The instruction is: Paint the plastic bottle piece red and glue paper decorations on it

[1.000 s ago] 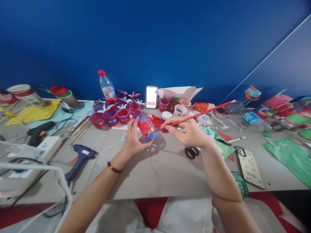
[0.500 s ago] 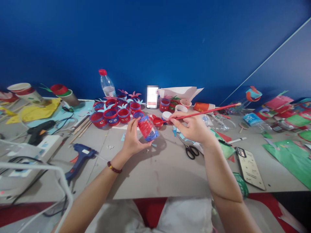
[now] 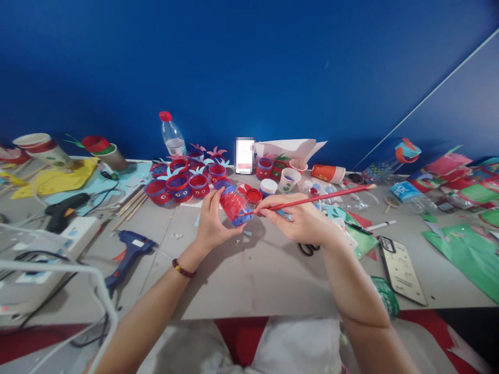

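My left hand (image 3: 213, 223) grips a cut piece of clear plastic bottle (image 3: 232, 205), tilted above the table, its sides painted red with blue at both ends. In my right hand (image 3: 294, 217) is a red-handled paintbrush (image 3: 323, 197), pinched near its bristle end. The brush tip meets the lower right side of the bottle piece, close to its blue end. Just behind the bottle piece stands an open pot of red paint (image 3: 254, 196). Beside it are a white-lidded jar (image 3: 268, 187) and a paper cup (image 3: 290, 179). Scissors (image 3: 309, 249) lie partly hidden beneath my right hand.
Several painted cups with googly eyes (image 3: 180, 188) crowd the back left. A blue glue gun (image 3: 130, 254) and a power strip (image 3: 66, 249) lie at left. A phone (image 3: 401, 270) rests at right, near green paper (image 3: 465, 254). A lit phone (image 3: 245, 156) stands against the wall.
My right hand has brought the brush from the red paint pot toward me and down onto the bottle piece. The left hand holds almost the same place, the bottle piece tilted slightly differently.
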Action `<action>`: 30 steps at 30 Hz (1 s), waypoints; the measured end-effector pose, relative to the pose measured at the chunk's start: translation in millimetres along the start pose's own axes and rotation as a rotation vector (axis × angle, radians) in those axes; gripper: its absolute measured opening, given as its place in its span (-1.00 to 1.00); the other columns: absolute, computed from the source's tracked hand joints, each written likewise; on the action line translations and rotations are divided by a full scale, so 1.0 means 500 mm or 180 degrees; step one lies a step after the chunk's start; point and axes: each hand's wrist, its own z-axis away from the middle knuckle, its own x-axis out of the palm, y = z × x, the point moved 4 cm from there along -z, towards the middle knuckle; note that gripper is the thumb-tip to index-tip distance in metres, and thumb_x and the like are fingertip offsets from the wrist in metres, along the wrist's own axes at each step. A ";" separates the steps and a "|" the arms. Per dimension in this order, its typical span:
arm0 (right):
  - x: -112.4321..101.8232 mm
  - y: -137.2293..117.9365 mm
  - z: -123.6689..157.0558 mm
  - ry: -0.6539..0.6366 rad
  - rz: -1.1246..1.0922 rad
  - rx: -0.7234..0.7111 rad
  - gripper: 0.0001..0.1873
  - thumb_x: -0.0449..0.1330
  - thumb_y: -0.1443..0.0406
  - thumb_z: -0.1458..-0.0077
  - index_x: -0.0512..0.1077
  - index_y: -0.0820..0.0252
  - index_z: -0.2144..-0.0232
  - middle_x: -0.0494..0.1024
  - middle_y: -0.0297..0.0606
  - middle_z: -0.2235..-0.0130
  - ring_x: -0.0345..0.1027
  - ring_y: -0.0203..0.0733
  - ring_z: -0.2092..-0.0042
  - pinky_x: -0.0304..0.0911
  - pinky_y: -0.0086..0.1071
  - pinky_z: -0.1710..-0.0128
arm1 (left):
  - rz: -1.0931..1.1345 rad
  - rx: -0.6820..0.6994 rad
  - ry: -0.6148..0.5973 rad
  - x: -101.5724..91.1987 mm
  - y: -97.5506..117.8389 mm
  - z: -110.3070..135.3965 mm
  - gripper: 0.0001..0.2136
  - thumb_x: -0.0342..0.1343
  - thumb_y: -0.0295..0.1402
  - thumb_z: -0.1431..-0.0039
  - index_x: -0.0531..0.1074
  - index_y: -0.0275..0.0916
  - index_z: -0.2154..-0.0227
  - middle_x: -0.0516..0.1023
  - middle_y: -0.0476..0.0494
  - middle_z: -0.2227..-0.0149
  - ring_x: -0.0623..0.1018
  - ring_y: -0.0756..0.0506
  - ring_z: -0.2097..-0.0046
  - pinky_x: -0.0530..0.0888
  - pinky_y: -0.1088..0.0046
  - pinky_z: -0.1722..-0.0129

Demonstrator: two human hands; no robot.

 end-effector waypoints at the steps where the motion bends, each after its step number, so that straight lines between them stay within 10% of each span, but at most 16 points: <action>1: 0.001 0.004 -0.002 -0.0018 -0.0015 0.0025 -0.81 0.08 0.32 -0.26 0.50 0.17 0.24 0.62 -0.27 0.29 0.44 -0.23 0.31 0.31 -0.36 0.32 | -0.0001 0.0012 0.0016 -0.001 0.001 0.000 -0.03 0.39 -0.08 0.21 0.06 -0.23 -0.26 0.28 -0.37 -0.11 0.38 -0.36 -0.13 0.42 -0.01 -0.11; 30: -0.007 0.016 -0.005 0.0264 -0.0179 0.0057 -0.82 0.09 0.34 -0.24 0.51 0.20 0.27 0.62 -0.25 0.31 0.45 -0.24 0.31 0.34 -0.37 0.34 | 0.0024 -0.0118 0.0191 -0.005 -0.004 -0.001 -0.03 0.41 -0.11 0.25 0.07 -0.19 -0.24 0.28 -0.32 -0.09 0.38 -0.33 -0.13 0.41 0.00 -0.12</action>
